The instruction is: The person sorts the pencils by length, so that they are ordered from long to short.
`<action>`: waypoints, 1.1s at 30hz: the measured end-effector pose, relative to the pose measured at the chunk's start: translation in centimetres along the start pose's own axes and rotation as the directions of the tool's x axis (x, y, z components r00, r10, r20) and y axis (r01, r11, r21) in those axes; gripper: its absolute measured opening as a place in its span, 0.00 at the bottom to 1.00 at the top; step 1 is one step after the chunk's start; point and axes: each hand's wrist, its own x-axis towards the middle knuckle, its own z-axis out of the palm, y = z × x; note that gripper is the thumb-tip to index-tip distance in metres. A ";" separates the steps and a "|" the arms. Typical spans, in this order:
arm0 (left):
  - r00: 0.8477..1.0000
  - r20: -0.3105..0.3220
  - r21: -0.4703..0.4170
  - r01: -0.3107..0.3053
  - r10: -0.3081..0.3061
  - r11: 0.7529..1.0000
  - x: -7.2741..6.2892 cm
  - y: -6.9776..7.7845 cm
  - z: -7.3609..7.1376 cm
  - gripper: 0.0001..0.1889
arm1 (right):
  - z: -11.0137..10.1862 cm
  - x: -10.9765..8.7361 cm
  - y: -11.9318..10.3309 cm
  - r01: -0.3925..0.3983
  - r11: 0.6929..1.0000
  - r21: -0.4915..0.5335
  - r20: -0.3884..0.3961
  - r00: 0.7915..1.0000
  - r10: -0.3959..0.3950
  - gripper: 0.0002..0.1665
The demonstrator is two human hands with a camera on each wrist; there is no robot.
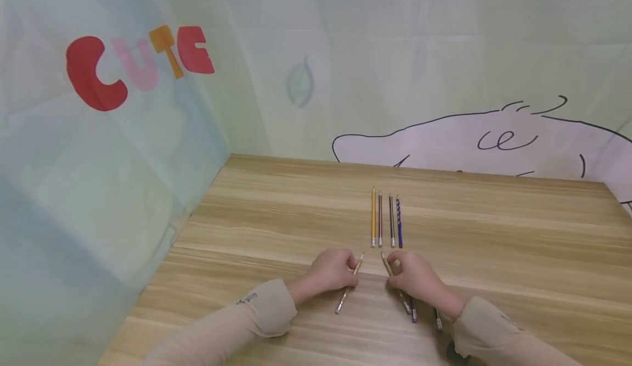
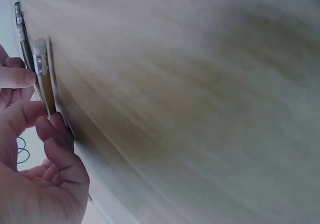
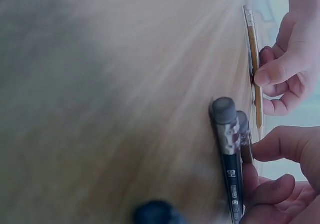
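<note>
Pinching a pencil in each hand, I work just on the near side of the yellow pencil (image 1: 373, 218) that lies on the wooden table (image 1: 276, 218). My left hand (image 1: 333, 270) holds a tan pencil (image 1: 344, 297) between thumb and fingers; it slants, its tip close to the yellow pencil's eraser end and its own eraser end nearer me, farther to the left. My right hand (image 1: 417, 278) grips a second tan pencil (image 1: 401, 296), slanting the opposite way, its tip just to the right of the yellow pencil's line and its eraser end toward me.

To the right of the yellow pencil, and roughly parallel with it, lie a maroon pencil (image 1: 380, 219), a black pencil (image 1: 392, 220) and a blue pencil (image 1: 399, 223), tips away from me. Nearer me than the yellow pencil and to its right, two dark pencils (image 1: 438, 321) show their eraser ends from under my right hand and wrist. A dark object (image 1: 456, 354) sits farther that way by my sleeve (image 1: 494, 327), too hidden and blurred for me to name. Beyond the yellow pencil rises a pale printed backdrop (image 1: 306, 20), with the letters CUTE (image 1: 101, 94) to its left.
</note>
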 end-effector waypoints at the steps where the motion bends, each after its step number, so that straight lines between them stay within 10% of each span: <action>1: 1.000 0.001 -0.002 -0.002 0.002 1.000 0.0 0.0 0.0 0.10 | 0.0 0.0 0.0 0.001 1.000 0.003 -0.001 1.000 -0.001 0.21; 17: 0.999 -0.032 -0.191 -0.030 0.025 0.981 1.1 -0.2 -0.5 0.12 | -1.5 0.3 0.9 0.098 0.975 0.202 0.008 0.995 -0.102 0.15; 33: 0.984 -0.179 -0.494 -0.095 0.006 0.864 2.1 0.8 -0.7 0.16 | -2.7 0.9 -0.2 0.031 0.916 0.401 -0.085 0.996 0.003 0.13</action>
